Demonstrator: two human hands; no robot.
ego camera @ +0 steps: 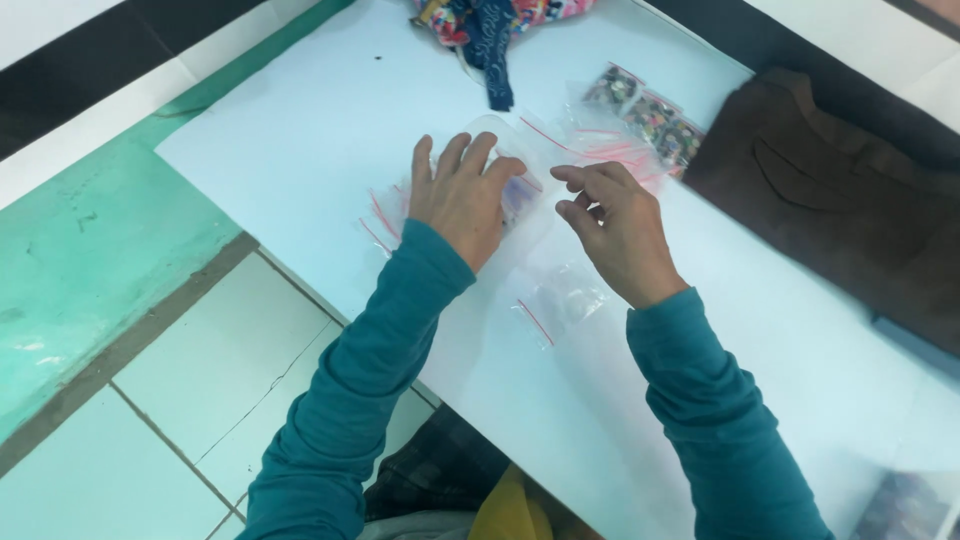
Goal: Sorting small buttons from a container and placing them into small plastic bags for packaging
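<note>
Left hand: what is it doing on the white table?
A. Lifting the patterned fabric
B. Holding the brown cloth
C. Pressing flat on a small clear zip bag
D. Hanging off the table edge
C. The left hand lies palm down, fingers spread, on a clear zip bag with a red seal line; the brown cloth and patterned fabric lie apart, untouched.

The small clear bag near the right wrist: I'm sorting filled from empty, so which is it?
Filled, seemingly: the small clear bag lies flat on the white table with pale, blurred contents visible inside.
</note>
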